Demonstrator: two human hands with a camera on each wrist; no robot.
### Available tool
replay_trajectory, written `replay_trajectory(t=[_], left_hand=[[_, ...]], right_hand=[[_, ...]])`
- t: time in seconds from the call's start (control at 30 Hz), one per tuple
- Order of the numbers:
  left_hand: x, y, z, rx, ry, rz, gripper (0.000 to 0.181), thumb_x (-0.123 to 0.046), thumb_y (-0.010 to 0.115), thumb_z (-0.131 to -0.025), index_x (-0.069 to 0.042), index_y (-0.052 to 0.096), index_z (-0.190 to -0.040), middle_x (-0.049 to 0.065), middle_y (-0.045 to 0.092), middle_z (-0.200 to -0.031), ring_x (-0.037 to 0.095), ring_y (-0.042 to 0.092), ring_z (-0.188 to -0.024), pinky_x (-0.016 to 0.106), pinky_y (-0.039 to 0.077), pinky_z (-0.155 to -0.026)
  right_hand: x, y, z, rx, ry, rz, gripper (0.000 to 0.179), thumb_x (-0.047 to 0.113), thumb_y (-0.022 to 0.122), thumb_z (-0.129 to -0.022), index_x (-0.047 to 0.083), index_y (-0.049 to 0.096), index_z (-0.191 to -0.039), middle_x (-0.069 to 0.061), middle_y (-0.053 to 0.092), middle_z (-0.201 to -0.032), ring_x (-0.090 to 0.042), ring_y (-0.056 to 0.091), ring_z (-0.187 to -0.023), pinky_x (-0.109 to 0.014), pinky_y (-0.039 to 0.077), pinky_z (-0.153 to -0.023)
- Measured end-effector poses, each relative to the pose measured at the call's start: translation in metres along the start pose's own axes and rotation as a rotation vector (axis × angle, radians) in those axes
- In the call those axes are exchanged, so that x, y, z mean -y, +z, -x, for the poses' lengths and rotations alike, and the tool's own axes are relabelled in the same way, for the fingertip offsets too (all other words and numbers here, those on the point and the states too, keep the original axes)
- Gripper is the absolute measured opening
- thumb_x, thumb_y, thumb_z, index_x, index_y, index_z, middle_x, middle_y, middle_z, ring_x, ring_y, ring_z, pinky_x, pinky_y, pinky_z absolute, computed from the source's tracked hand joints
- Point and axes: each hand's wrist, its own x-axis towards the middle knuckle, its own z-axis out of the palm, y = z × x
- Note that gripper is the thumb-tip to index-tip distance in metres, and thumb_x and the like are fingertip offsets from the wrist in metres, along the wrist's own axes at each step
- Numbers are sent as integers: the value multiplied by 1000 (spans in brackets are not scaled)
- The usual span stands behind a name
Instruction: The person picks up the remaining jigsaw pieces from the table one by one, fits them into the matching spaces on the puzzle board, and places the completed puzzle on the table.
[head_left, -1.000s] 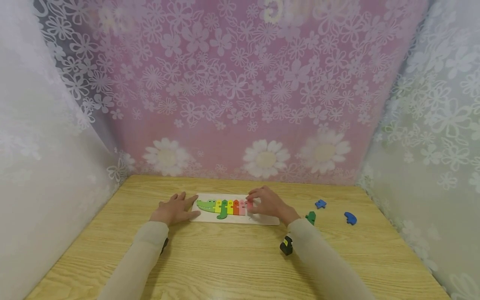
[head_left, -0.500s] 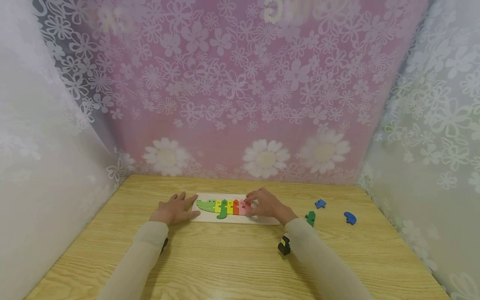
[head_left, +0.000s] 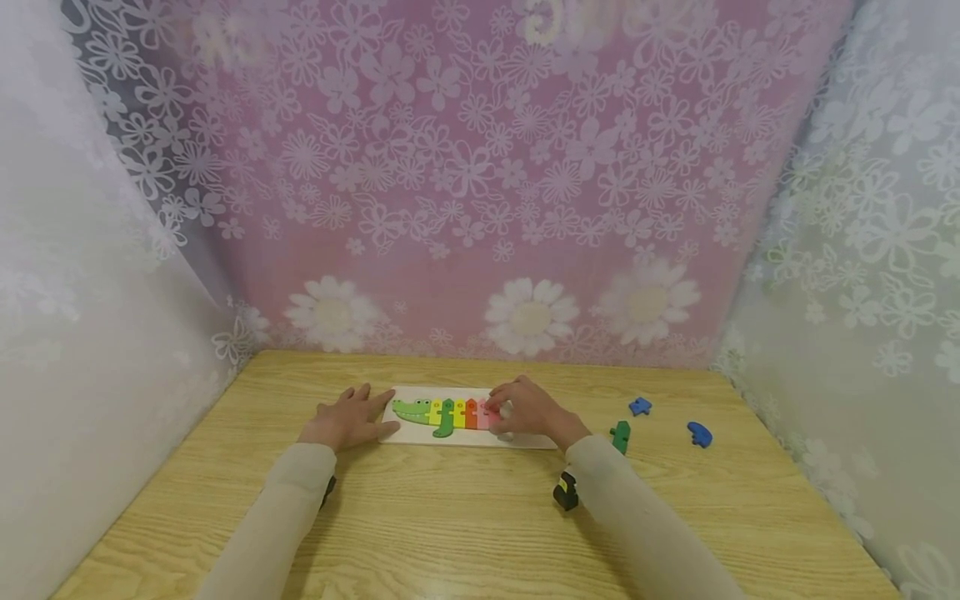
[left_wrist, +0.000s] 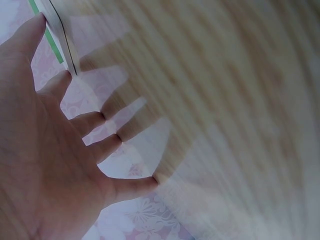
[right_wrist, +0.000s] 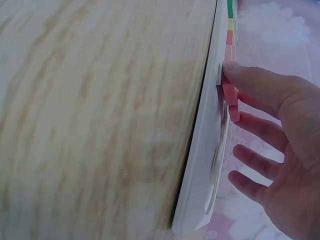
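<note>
A white wooden puzzle board (head_left: 467, 440) bears a crocodile in a row of coloured pieces, starting with a green head (head_left: 412, 412) on the left. My left hand (head_left: 347, 419) lies with spread, straight fingers at the board's left end, thumb and index finger touching its edge. At the right end of the row, my right hand (head_left: 532, 406) pinches a pink puzzle piece (right_wrist: 229, 91) between thumb and index finger. In the right wrist view this piece is tilted and stands out from the board beside the lighter pink one; my fingers partly cover it in the head view.
Loose on the wooden table (head_left: 442, 525), right of my right hand, lie a green puzzle piece (head_left: 620, 437), a small blue piece (head_left: 640, 407) and a curved blue piece (head_left: 700, 434). A pink flowered curtain (head_left: 450, 208) hangs behind the table, with pale flowered sheets at both sides.
My right hand has shifted slightly left with the pink puzzle piece, closing the gap to the row. My left hand stays in place on the board's end.
</note>
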Motion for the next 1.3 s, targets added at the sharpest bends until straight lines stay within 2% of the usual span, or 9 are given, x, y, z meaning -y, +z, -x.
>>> replay_trajectory(t=[0.27,0.4,0.5,0.63,0.73,1.0,1.13,1.23,1.3], left_hand=[[2,0,-1,-7,4,0,82,-73,45,-99,-29,27,-165,26,21,-170,57,19,-154,92,19,-103],[1,-1,-2,-4,3,-1,82,-72,46,-99,-29,27,-165,26,21,-170,57,19,-154,92,19,-103],[0,-1,-2,-2,3,-2,82,-72,46,-99,-29,27,-165,26,21,-170,57,18,-154,92,19,-103],[0,0,-1,1,3,3,81,-72,46,-99,-28,27,-166,26,20,-170,57,17,-155,92,18,-103],[0,0,0,6,3,7,82,-71,46,-99,-28,26,-166,27,19,-170,57,17,-155,92,18,-103],[-1,-1,1,6,6,7,82,-71,46,-99,-27,27,-166,28,20,-169,58,17,-154,92,18,-103],[-1,-1,1,2,8,8,82,-71,46,-99,-26,27,-166,28,20,-169,58,18,-154,93,19,-102],[-1,-1,1,2,10,9,82,-71,46,-99,-26,27,-166,28,20,-169,58,17,-154,93,18,-103],[-1,-2,1,3,11,12,82,-70,47,-100,-26,27,-166,28,20,-169,58,17,-154,93,18,-103]], right_hand=[[0,0,-2,36,46,-29,35,28,83,-88,13,79,-119,-10,70,-136,-32,56,-118,-50,47,-101],[0,0,-2,56,46,-48,33,26,80,-90,12,78,-121,-7,74,-130,-30,56,-116,-52,46,-104],[-1,0,-2,62,16,-50,33,23,78,-92,11,77,-123,-6,77,-123,-28,62,-114,-50,50,-105],[-2,1,-3,73,-23,-43,36,19,76,-94,8,74,-128,-6,78,-111,-16,63,-88,-36,55,-88],[-2,2,-2,88,-13,-39,40,20,76,-94,8,72,-132,-6,76,-106,-13,48,-78,-31,46,-79],[0,4,-1,99,34,-41,52,26,77,-94,7,65,-141,-4,62,-91,-15,46,-84,-35,42,-81],[-1,3,0,103,16,-37,53,27,77,-94,6,64,-141,-4,63,-93,-17,48,-85,-38,44,-82],[-1,1,2,104,10,-27,57,29,78,-93,5,62,-142,-10,70,-113,-25,60,-99,-45,51,-96],[-2,-3,3,103,13,-31,59,30,78,-93,4,60,-144,-15,68,-132,-34,62,-118,-54,49,-108]])
